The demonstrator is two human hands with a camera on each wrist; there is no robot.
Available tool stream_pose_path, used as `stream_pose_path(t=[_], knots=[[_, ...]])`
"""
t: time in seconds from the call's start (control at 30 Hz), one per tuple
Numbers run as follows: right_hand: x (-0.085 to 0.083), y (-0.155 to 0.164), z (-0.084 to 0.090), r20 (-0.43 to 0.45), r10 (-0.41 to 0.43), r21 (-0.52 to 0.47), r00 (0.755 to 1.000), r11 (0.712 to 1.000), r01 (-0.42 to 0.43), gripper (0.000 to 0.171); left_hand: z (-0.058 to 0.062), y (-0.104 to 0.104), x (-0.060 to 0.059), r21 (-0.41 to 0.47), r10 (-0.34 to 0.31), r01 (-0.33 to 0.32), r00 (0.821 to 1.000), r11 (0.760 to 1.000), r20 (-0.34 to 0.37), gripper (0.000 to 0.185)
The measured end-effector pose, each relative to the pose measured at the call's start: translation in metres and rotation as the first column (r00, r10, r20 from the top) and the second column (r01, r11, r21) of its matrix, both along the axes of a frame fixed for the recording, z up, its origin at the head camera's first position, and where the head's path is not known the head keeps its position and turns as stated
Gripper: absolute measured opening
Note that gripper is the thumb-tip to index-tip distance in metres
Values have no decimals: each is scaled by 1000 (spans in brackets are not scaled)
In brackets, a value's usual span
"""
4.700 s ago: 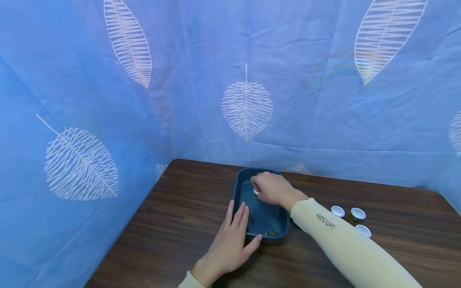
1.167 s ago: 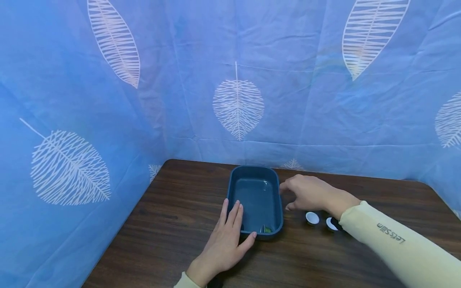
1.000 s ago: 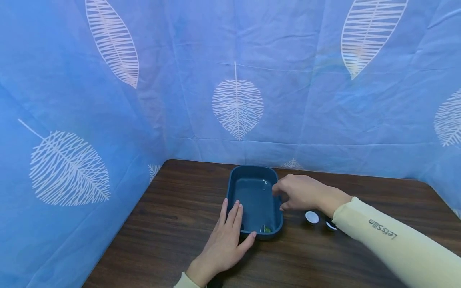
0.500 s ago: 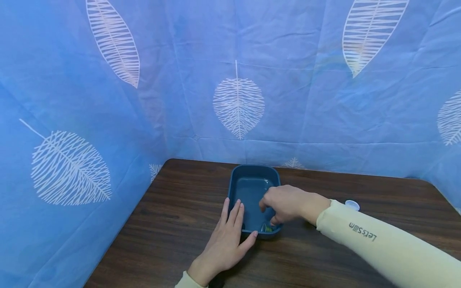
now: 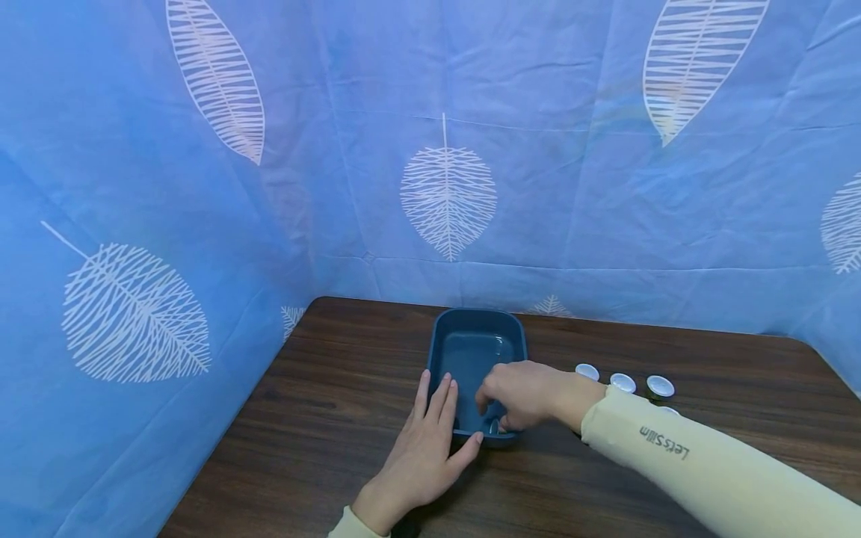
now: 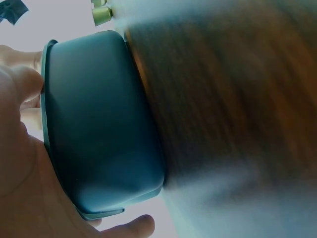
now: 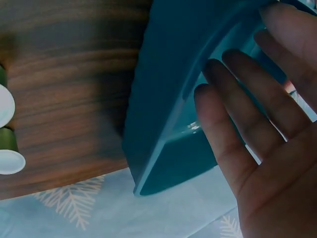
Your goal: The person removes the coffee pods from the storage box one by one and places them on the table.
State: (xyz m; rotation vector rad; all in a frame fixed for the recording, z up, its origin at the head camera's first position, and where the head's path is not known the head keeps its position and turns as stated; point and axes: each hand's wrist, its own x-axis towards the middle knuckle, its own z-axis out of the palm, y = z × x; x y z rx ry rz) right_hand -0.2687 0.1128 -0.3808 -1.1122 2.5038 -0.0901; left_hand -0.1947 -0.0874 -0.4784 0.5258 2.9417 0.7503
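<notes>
— So where did the tray sit relative to the hands?

— Toward the back middle of the dark wooden table, with both hands at its near end. The left hand lay flat with straight fingers along the tray's near left rim, thumb against the front edge.

— And the right hand?

— It reached down over the near right corner into the tray, at a small capsule lying inside. Its fingers looked fairly straight in the wrist view, but I could not tell whether they had hold of anything.

— Anything else nearby?

— White-topped capsules stood in a row on the table just right of the tray, behind the pale sleeve.
</notes>
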Motion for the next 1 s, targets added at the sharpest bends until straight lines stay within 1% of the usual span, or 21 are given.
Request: stream_pose_path(t=[0.17,0.33,0.6,1.0], knots=[[0,0,-8,8,-7,0,1000,1000,7,17,0,1,0,7,-4,4,1000,1000,-4,84],[0,1,-14,3,7,-23,1000,1000,-7,10,1,2,0,6,-6,6,1000,1000,-11,84],[-1,1,-19,-20,20,-40,1000,999,-20,20,0,2,0,7,0,0,1000,1000,-7,83],[-1,-1,-22,-19,34,-57,999,998,-36,25,-1,1,-1,13,2,-2,1000,1000,-5,84]])
